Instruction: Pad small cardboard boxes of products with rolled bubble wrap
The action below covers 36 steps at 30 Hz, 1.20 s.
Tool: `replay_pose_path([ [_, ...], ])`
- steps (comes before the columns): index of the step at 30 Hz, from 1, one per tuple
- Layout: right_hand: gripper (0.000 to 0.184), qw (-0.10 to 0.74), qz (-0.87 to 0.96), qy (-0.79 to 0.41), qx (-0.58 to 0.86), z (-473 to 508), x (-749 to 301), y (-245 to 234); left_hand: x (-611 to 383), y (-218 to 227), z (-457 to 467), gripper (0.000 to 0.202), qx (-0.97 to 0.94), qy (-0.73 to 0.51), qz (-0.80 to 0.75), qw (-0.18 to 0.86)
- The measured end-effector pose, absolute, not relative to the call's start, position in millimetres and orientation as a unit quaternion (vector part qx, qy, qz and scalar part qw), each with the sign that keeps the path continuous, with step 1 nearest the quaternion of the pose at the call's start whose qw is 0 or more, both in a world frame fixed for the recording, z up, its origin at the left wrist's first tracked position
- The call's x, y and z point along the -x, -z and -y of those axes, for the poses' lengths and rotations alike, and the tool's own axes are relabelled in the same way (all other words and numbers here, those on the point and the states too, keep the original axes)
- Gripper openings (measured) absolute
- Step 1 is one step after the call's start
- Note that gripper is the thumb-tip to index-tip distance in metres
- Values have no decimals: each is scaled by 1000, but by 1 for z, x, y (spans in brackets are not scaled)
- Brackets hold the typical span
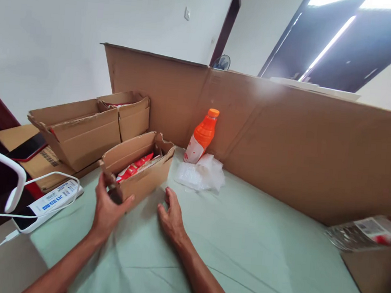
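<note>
A small open-topped cardboard box (pixel 149 179) stands on the green cloth-covered table, with a red and white packet (pixel 134 168) inside. My left hand (pixel 110 207) grips the near end of this box, thumb on one side and fingers on the other. Just right of the box, my right hand (pixel 172 215) hovers or rests close to the cloth, its fingers loosely bent and apart, holding nothing. Beyond it, an orange bottle (pixel 203 138) with an orange cap leans beside crumpled clear plastic wrap (pixel 201 174).
Two more open cardboard boxes (pixel 87 130) stand at the left. A white power bank (pixel 51 204) with a cable lies near the left edge, by a dark phone (pixel 27 147). A tall cardboard panel (pixel 300 155) borders the back. A clear plastic package (pixel 369 232) is at right.
</note>
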State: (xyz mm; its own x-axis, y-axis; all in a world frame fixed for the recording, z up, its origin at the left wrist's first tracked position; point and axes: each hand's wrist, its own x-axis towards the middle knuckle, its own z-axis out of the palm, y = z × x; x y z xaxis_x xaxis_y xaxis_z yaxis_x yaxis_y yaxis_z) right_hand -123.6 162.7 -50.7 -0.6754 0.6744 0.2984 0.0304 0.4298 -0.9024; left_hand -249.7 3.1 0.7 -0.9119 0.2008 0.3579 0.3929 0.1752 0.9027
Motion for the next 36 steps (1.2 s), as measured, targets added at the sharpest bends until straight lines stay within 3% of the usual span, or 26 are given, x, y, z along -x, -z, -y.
replay_pose_path([
  [11,43,358,838,-363,193,-155,104,67,381,-7,-151,113,152,563,806,102],
  [21,37,357,821,-400,197,-154,107,60,314,46,-130,77,273,507,816,53],
  [29,35,352,834,-379,190,-154,106,58,331,38,-135,84,257,507,820,58],
  [36,34,349,836,-382,181,-156,105,60,357,42,-146,52,258,485,832,79],
])
